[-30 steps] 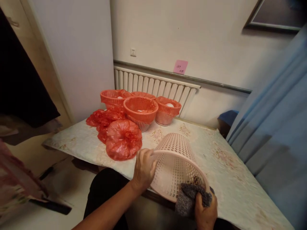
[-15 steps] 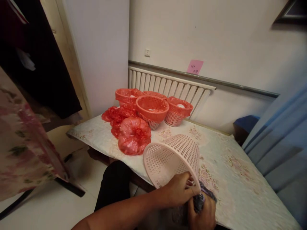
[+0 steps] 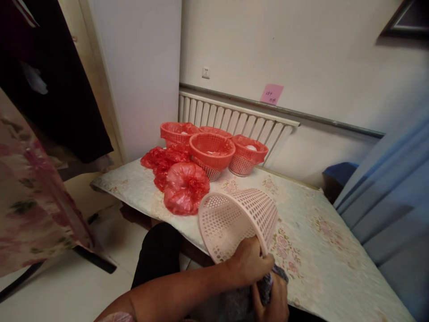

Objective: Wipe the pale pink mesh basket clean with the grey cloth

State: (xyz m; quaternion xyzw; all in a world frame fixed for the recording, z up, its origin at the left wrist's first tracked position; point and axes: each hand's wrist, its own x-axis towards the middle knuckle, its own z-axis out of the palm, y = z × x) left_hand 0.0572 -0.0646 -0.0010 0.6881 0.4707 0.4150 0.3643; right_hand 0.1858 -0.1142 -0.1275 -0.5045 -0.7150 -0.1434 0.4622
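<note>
A pale pink perforated plastic basket (image 3: 259,203) lies tilted on its side near the table's front edge, its mouth turned toward me. My left hand (image 3: 250,264) grips its rim, fingers inside and thumb outside. Just beyond the rim, my right hand (image 3: 276,297) is closed around a dark, crumpled cloth (image 3: 266,286) held against the basket's outer side. Part of the cloth is hidden by the fingers. Left of the basket sits a bunched red plastic bag (image 3: 186,188), with more crumpled red bags (image 3: 164,158) behind it.
Several baskets lined with red bags, one of them a front basket (image 3: 212,152), stand at the back of the table (image 3: 321,259). Behind them is a white radiator (image 3: 234,116). A blue curtain (image 3: 385,188) hangs at the right, and a floral cloth (image 3: 30,201) at the left.
The left hand and basket rim have shifted slightly left and the basket has turned a little. My right hand with the dark cloth has moved left and down alongside it.
</note>
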